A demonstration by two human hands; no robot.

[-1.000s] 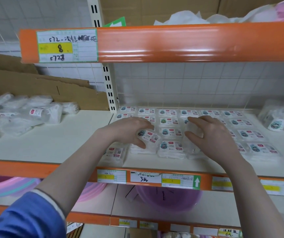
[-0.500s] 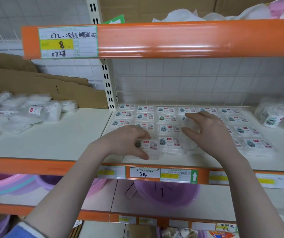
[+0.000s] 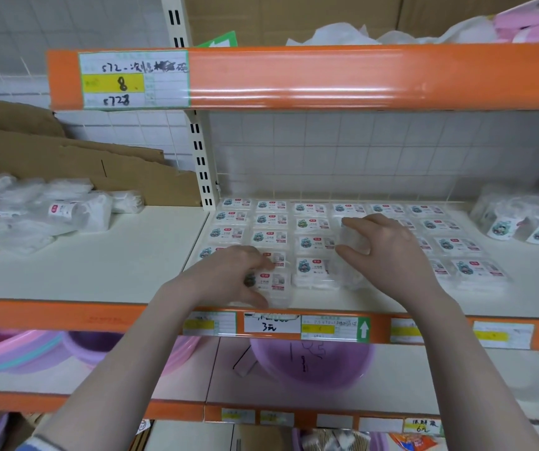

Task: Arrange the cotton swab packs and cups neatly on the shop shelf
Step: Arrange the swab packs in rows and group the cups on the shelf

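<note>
A cotton swab pack (image 3: 273,283) lies at the front edge of the shelf (image 3: 99,265), just left of the neat grid of packs (image 3: 313,222) and touching its front row. The left hand (image 3: 229,276) grips this pack, thumb and fingers curled round it. Right of it, the right hand (image 3: 388,247) holds a clear pack (image 3: 353,239), fingers curled, over the grid. Purple basins (image 3: 310,362) sit below the shelf

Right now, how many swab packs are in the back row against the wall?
6 packs along the wall, left to right: first by the upright, second, third, fourth, fifth, sixth at the right end. None seems hidden.
</note>
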